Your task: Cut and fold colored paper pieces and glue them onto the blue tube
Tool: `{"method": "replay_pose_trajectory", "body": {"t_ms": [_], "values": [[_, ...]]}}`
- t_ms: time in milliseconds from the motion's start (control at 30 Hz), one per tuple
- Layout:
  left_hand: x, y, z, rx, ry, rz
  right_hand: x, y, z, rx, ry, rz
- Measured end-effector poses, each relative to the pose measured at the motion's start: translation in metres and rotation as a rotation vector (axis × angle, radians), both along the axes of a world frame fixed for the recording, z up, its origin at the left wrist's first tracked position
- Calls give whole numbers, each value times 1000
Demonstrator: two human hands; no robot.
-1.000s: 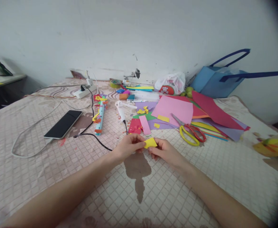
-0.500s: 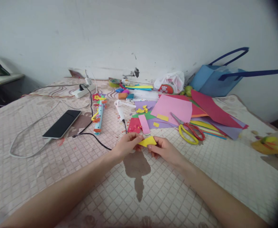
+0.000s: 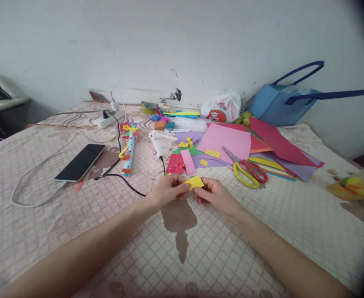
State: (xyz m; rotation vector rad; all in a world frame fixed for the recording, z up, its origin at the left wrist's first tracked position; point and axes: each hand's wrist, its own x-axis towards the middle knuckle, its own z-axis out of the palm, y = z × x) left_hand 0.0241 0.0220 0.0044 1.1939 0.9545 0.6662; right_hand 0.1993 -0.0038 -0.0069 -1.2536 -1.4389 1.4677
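A small yellow piece of craft paper [image 3: 195, 182] is held just above the tablecloth between both hands. My left hand [image 3: 168, 188] pinches its left end, thumb on top. My right hand [image 3: 212, 191] grips the opposite end between thumb and fingers. Just beyond the hands lie a red piece [image 3: 175, 163] with small scraps on it and a pink strip [image 3: 188, 162]. Scissors [image 3: 246, 171] with one yellow and one red handle rest to the right. A white glue gun [image 3: 157, 145] with a black cord stands behind my left hand.
At left a smartphone [image 3: 80, 162] lies on its charging cable. A decorated light-blue strip [image 3: 129, 153] sits near a power strip [image 3: 109, 119]. Coloured sheets [image 3: 227, 140] spread at right, before a blue bag [image 3: 281, 105]. A white plastic bag [image 3: 223, 106] is by the wall.
My left thumb has slid slightly right along the yellow piece, and the piece has tilted up a little. Both hands keep hold of it.
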Motion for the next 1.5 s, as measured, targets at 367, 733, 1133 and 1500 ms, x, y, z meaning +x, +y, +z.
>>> {"method": "replay_pose_trajectory", "body": {"t_ms": [367,733,1133,1500], "values": [[0,1,-4,-10,9,-30,0,0,-2,3,56,-22],[-2,4,-5,31,9,-73,0,0,1,20,77,-33],[2,-2,-8,53,40,-152,-4,-3,5,12,75,-29],[2,0,-3,-14,-12,-112,-1,-1,1,30,63,-68]]}}
